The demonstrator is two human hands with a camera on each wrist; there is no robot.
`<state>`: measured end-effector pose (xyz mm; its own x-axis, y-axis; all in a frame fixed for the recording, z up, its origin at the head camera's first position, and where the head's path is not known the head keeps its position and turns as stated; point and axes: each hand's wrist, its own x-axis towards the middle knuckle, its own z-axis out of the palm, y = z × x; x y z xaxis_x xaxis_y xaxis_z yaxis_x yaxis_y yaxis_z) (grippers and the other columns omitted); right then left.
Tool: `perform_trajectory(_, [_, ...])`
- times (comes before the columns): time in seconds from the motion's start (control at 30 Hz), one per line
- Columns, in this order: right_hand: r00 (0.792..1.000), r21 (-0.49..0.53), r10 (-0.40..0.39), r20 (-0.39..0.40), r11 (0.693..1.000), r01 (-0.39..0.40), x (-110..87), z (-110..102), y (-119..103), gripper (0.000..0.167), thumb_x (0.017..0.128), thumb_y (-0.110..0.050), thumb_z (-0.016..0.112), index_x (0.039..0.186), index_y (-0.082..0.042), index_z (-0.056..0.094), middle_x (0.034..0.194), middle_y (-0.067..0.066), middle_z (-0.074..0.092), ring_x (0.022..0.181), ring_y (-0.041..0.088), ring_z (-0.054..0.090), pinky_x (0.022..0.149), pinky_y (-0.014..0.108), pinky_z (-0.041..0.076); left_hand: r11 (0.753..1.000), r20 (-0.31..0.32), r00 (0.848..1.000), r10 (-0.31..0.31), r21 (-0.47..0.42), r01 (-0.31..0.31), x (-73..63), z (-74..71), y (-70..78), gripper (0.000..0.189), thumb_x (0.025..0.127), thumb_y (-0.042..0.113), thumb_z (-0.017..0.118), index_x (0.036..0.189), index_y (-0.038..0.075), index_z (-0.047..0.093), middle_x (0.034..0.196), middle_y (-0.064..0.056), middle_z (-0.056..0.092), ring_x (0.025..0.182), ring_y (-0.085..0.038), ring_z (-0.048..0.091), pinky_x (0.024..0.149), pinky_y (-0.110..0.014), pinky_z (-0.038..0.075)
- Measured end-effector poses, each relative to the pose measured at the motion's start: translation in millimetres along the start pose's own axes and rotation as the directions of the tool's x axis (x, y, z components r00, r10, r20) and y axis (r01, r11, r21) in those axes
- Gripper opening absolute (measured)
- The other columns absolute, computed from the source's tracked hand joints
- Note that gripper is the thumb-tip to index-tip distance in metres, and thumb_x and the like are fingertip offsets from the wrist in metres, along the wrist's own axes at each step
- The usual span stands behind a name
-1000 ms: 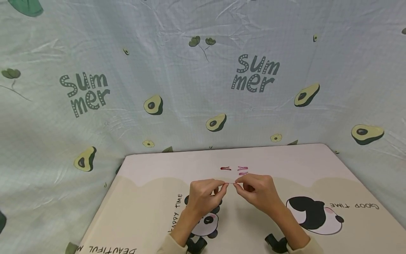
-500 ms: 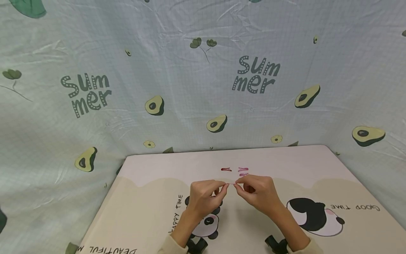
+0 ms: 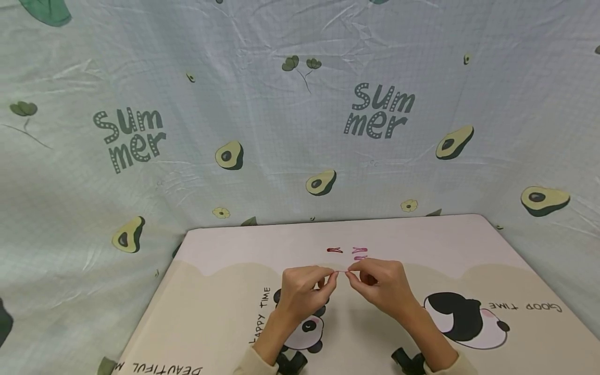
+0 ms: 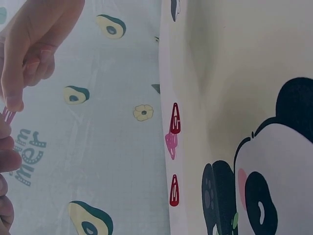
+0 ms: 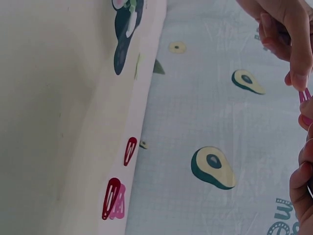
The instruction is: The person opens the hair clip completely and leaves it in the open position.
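Note:
A pink hair clip point(image 3: 342, 271) is stretched level between both hands above the table. My left hand point(image 3: 305, 286) pinches one end between thumb and index fingertip, and my right hand point(image 3: 380, 286) does the same at the other end. The fingertips cover most of the clip. The left wrist view catches its slotted pink part point(image 4: 8, 115); pink parts point(image 5: 304, 95) also show in the right wrist view. Beyond the hands lie a red hair clip point(image 5: 129, 152), a darker red hair clip point(image 5: 111, 199) and a pink hair clip point(image 5: 120, 201), the latter two overlapping in that view.
The table mat point(image 3: 225, 312) is beige and pale pink, printed with a panda point(image 3: 304, 333) and a dog point(image 3: 469, 319). Behind its far edge hangs a curtain point(image 3: 272, 114) with avocado prints. Black devices point(image 3: 291, 362) sit at the wrists.
The head view has shifted very slightly. Both hands stay in place with the pink hair clip between them, and the clips on the table have not moved.

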<state>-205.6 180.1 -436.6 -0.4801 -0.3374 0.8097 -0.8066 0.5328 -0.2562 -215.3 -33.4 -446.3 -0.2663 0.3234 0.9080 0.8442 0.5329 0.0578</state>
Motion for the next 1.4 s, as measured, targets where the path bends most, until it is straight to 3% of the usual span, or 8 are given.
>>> perform_trajectory(0.27, [1.0,0.011,-0.024,-0.013,1.0,0.024,0.8,2.0,1.5,0.02,0.072,0.001,0.084,0.083,-0.014,0.075,0.06,-0.008,0.059,0.053,-0.002,0.042,0.05,0.01,0.04,1.0,-0.002,1.0,0.001,-0.018,-0.002,0.1,0.5,-0.9,0.01,0.079,0.006,0.079,0.076,0.015,0.076,0.054,0.01,0.061,0.044,-0.002,0.049,0.05,-0.006,0.032])
perform_trajectory(0.53, [1.0,0.014,-0.019,-0.011,1.0,0.019,2.0,1.6,1.0,0.02,0.072,0.002,0.084,0.084,-0.013,0.076,0.062,-0.008,0.062,0.052,-0.002,0.043,0.05,0.01,0.04,1.0,-0.001,1.0,-0.01,-0.022,0.01,-0.8,1.4,-2.6,0.008,0.085,0.009,0.077,0.08,0.014,0.079,0.057,0.009,0.064,0.045,-0.002,0.05,0.05,-0.005,0.033])
perform_trajectory(0.9, [0.999,0.013,-0.033,-0.033,0.999,0.034,0.3,2.2,4.8,0.027,0.07,0.003,0.086,0.085,-0.017,0.075,0.06,-0.012,0.058,0.053,-0.005,0.041,0.05,0.009,0.036,0.998,-0.007,1.0,-0.024,-0.057,0.024,-1.4,1.0,-3.7,0.009,0.08,0.008,0.081,0.084,0.016,0.08,0.056,0.009,0.064,0.042,-0.004,0.05,0.05,-0.004,0.026])
perform_trajectory(1.4, [0.999,0.007,-0.02,-0.025,1.0,0.02,-1.4,2.0,5.7,0.026,0.071,0.001,0.087,0.087,-0.017,0.076,0.061,-0.012,0.058,0.054,-0.006,0.042,0.05,0.009,0.037,0.997,-0.011,0.999,-0.047,-0.054,0.047,-3.1,1.4,-5.0,0.014,0.08,0.007,0.084,0.09,0.016,0.081,0.061,0.008,0.067,0.049,0.0,0.054,0.051,-0.004,0.032])
